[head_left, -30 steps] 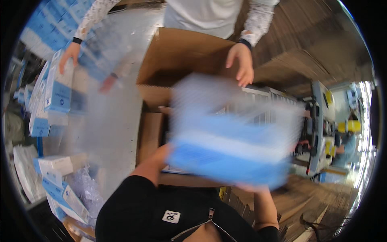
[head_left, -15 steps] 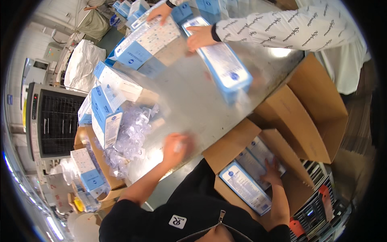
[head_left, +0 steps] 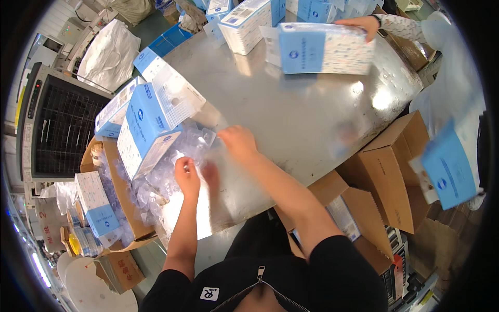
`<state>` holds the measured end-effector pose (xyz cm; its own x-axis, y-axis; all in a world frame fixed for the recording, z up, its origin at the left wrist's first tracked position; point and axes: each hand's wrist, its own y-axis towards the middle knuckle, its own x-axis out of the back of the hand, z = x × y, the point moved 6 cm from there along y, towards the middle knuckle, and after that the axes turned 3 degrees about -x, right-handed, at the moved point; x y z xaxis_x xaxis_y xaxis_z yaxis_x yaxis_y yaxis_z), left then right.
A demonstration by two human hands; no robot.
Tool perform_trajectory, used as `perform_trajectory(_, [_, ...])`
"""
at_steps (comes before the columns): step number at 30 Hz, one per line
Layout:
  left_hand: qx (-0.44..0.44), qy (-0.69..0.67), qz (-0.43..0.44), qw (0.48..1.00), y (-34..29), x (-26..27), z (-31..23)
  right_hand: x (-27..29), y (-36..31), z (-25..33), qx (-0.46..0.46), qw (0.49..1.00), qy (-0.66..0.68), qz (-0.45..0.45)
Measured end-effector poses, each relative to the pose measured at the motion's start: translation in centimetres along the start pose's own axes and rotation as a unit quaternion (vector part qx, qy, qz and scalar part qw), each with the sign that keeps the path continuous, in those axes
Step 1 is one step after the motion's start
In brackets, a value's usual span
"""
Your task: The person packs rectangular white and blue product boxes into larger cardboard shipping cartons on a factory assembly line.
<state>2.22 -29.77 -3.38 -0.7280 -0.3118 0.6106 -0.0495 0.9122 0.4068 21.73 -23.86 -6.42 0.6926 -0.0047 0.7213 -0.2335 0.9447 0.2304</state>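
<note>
At the table's left side, a heap of clear plastic pieces (head_left: 161, 182) spills out beside a blue-and-white box (head_left: 150, 130). My left hand (head_left: 187, 178) is over the heap's near edge, fingertips pinched together. What they hold, if anything, is too small to make out. My right hand (head_left: 240, 143) reaches across to the heap's right edge with its thumb and fingers closed near a clear piece; its grip is not plain. Under my right forearm, an open brown carton (head_left: 371, 223) holds a packed blue-and-white box (head_left: 344, 217), partly hidden by the arm.
Across the metal table (head_left: 244, 99), a co-worker's hand (head_left: 364, 23) grips a blue-and-white box (head_left: 325, 49). Another such box (head_left: 452, 164) is beside that person, above an open carton (head_left: 395, 171). More boxes (head_left: 247, 23) stand at the back. A black-grilled machine (head_left: 67, 125) is at left.
My right hand has left the carton and come over the table to the plastic heap. My left hand has moved left to the heap. The co-worker's boxes have shifted right.
</note>
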Motion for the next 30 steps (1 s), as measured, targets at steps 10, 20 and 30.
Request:
perform_trajectory(10, [0.142,-0.32,0.467,0.812,-6.0,-7.4,-16.7,13.2,-19.0,2.2,-0.24,0.911,0.3,0.148])
perform_trajectory(20, [0.346,-0.4,0.67,0.52,-19.6,-18.5,-27.4,18.1,-40.5,-0.8,-0.472,0.742,0.349,-0.325])
perform_trajectory(30, [0.427,-0.373,0.607,0.556,-20.6,-18.3,-24.6,16.5,-43.1,-8.2,-0.517,0.835,0.12,-0.149])
